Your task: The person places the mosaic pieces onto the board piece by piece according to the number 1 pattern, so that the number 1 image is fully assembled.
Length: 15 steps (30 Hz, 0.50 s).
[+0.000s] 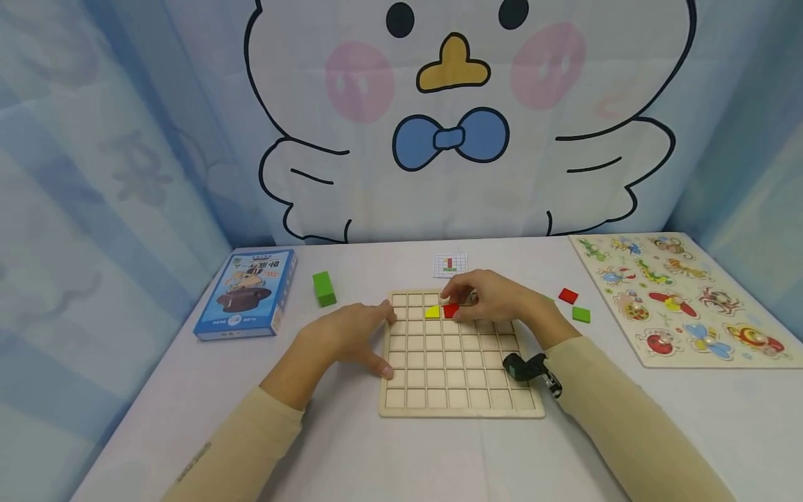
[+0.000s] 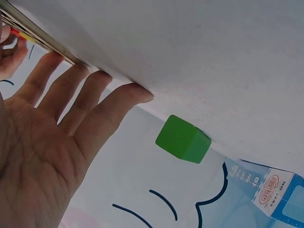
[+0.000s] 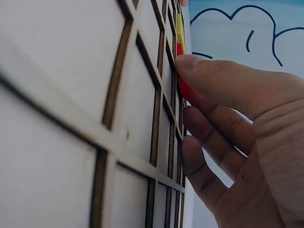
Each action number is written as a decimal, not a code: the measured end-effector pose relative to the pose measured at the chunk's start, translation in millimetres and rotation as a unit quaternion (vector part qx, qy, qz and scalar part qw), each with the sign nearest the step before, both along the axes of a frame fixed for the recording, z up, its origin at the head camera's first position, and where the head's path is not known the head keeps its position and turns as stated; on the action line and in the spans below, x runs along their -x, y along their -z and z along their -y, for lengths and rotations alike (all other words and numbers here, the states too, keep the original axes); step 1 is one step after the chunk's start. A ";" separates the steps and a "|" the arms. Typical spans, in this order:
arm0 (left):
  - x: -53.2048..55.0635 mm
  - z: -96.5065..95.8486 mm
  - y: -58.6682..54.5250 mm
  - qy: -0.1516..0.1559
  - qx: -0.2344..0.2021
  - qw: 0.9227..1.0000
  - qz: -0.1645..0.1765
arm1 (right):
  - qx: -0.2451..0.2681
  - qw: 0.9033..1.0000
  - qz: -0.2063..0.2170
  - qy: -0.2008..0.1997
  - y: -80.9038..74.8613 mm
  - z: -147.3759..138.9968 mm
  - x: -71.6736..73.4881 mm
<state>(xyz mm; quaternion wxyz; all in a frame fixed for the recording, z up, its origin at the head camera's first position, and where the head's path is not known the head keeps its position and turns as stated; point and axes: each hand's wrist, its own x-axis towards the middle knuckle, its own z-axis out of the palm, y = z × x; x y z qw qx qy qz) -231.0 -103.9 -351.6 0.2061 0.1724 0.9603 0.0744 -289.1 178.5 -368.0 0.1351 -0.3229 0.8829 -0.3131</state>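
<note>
My right hand (image 1: 492,296) is over the upper part of a wooden grid board (image 1: 456,398), where its thumb and fingers pinch a red square tile (image 1: 449,311). Right beside that tile, to its left, a yellow tile (image 1: 432,312) sits in a grid cell. In the right wrist view the thumb tip presses on the red tile (image 3: 182,85). My left hand (image 1: 345,335) rests against the board's left edge, thumb spread below, fingers extended. In the left wrist view its fingertips (image 2: 107,77) touch the tabletop along the board's side.
A pattern card (image 1: 449,265) lies behind the board. To the left are a green block (image 1: 324,288) and a blue box (image 1: 246,293). Loose red (image 1: 568,295) and green tiles (image 1: 580,314) lie right of the board, near an insect puzzle board (image 1: 696,300).
</note>
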 end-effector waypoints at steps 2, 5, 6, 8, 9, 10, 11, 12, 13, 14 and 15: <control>-0.1 0.2 0.1 -0.002 0.001 1.000 0.001 | 0.001 1.000 -0.007 0.000 1.4 0.8 0.4; 0.0 0.6 0.2 -0.004 0.001 1.000 0.002 | 0.000 1.000 -0.019 0.001 3.9 2.7 1.4; 0.0 0.8 0.2 -0.005 0.001 1.000 0.002 | -0.002 1.000 -0.022 0.002 4.4 3.5 1.6; 0.2 0.8 0.3 -0.005 -0.001 1.000 0.003 | -0.009 1.000 -0.024 0.005 3.8 3.8 0.9; 0.2 0.7 0.2 -0.004 -0.002 1.000 0.004 | -0.013 1.000 -0.023 0.006 3.1 3.6 0.4; 0.2 0.5 0.2 -0.004 -0.003 1.000 0.003 | -0.017 1.000 -0.022 0.008 2.0 3.2 -0.6; 0.3 0.3 0.3 -0.003 -0.004 1.000 0.003 | -0.020 1.000 -0.022 0.009 0.4 2.6 -1.6; 0.3 0.0 0.2 -0.002 -0.004 1.000 0.003 | -0.022 1.000 -0.019 0.010 -1.2 1.7 -2.6; 0.1 -0.2 0.0 -0.002 -0.005 1.000 0.002 | -0.022 1.000 -0.015 0.010 -2.8 0.5 -3.3; 0.1 -0.4 -0.2 -0.002 -0.005 1.000 0.001 | -0.022 1.000 -0.011 0.010 -4.0 -0.8 -3.9; 0.1 -0.4 -0.4 -0.001 -0.005 1.000 0.001 | -0.022 1.000 -0.008 0.010 -5.0 -2.2 -4.0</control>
